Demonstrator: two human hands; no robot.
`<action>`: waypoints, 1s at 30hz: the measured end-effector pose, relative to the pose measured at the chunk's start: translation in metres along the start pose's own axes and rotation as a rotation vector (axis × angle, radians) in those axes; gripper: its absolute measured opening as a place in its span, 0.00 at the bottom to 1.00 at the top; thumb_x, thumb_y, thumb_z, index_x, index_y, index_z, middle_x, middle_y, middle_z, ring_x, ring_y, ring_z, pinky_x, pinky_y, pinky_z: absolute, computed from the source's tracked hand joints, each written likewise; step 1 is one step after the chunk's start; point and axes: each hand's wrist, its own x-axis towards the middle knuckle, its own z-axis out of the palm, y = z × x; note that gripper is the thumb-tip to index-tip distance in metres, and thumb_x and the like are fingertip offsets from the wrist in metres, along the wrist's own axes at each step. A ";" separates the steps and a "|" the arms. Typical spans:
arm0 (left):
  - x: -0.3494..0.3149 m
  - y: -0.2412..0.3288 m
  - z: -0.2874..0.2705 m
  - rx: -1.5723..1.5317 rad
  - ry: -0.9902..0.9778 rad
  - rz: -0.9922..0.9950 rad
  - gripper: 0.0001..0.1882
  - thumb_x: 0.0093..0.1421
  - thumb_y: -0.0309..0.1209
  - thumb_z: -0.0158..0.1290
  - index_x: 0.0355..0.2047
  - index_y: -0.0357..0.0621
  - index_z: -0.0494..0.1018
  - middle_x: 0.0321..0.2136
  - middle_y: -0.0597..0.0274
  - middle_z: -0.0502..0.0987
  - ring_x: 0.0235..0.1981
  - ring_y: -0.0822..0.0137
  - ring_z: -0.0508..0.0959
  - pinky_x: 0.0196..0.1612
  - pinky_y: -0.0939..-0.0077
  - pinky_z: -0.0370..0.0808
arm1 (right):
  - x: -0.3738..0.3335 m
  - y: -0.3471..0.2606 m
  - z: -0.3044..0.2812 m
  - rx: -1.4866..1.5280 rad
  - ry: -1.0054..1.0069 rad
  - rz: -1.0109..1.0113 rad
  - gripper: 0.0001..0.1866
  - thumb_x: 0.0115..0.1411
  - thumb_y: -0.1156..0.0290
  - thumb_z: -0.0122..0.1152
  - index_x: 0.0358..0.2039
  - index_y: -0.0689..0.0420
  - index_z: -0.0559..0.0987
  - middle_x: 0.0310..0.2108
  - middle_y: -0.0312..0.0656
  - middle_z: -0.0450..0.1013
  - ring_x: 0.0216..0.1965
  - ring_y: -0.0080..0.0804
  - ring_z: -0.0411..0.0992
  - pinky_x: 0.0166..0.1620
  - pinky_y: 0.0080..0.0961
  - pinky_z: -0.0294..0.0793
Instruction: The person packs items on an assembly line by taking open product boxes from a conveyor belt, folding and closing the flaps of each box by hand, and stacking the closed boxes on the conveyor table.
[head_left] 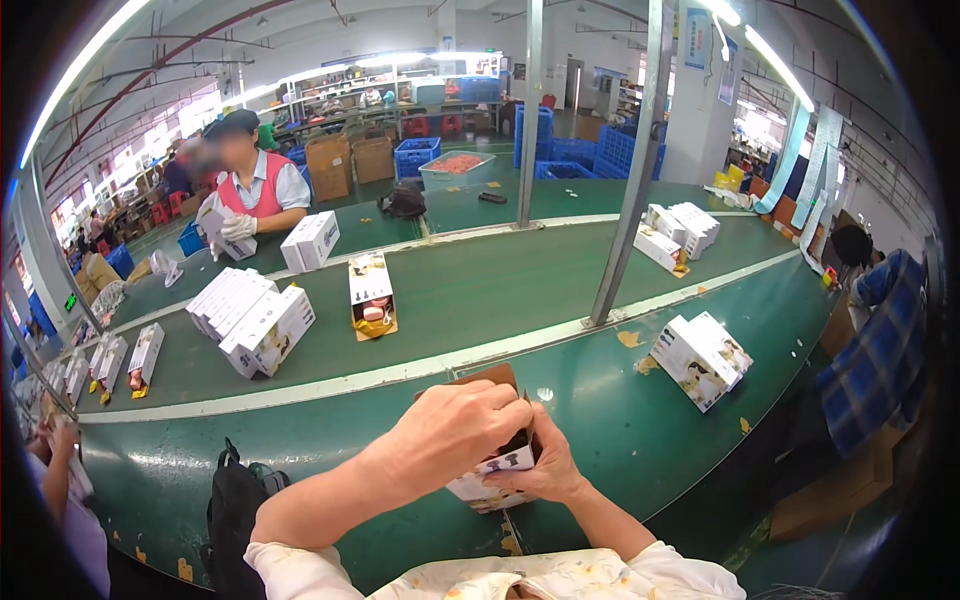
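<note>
A white printed carton [482, 492] stands on the green bench right in front of me, its brown inner flaps raised at the top. My right hand [548, 462] grips the carton's right side, thumb up by the opening and fingers round the front. Over the opening is my left hand [462, 425], its fingers curled closed near the carton's upper edge. Whatever those fingers pinch is hidden, and most of the inside of the carton is covered by my hands.
A conveyor belt [490, 280] runs beyond the bench, carrying an open carton [372, 295] and stacked cartons [255, 320]. More cartons [700, 360] stand at right on my bench. A metal post [632, 180] rises ahead. A black bag [238, 520] is at left. A gloved co-worker [260, 190] handles a carton opposite.
</note>
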 end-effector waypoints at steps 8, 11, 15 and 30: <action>-0.034 -0.020 -0.017 -0.445 -0.184 -0.007 0.10 0.64 0.23 0.52 0.45 0.42 0.67 0.39 0.49 0.79 0.39 0.47 0.80 0.38 0.57 0.75 | 0.002 0.011 0.046 0.164 -0.004 -0.064 0.46 0.45 0.78 0.82 0.63 0.54 0.64 0.52 0.36 0.71 0.53 0.23 0.71 0.57 0.28 0.73; -0.055 -0.020 -0.034 -0.287 0.375 0.175 0.09 0.67 0.29 0.53 0.46 0.41 0.77 0.46 0.52 0.80 0.49 0.54 0.80 0.54 0.62 0.76 | 0.006 0.004 0.066 0.206 0.146 -0.070 0.45 0.46 0.79 0.80 0.62 0.54 0.62 0.54 0.38 0.72 0.55 0.26 0.72 0.58 0.31 0.75; -0.118 -0.030 0.034 -0.722 1.035 -0.234 0.25 0.73 0.47 0.42 0.57 0.40 0.71 0.52 0.50 0.77 0.58 0.56 0.74 0.60 0.58 0.70 | 0.011 0.014 0.091 0.301 0.202 -0.064 0.46 0.45 0.78 0.81 0.60 0.54 0.62 0.55 0.40 0.72 0.57 0.29 0.71 0.60 0.32 0.72; -0.187 -0.021 0.051 -1.553 0.958 -0.495 0.15 0.64 0.17 0.48 0.51 0.38 0.73 0.37 0.59 0.80 0.39 0.73 0.79 0.44 0.76 0.79 | 0.028 -0.022 0.160 0.394 0.153 0.126 0.25 0.65 0.81 0.54 0.63 0.55 0.72 0.52 0.37 0.76 0.54 0.25 0.71 0.60 0.28 0.68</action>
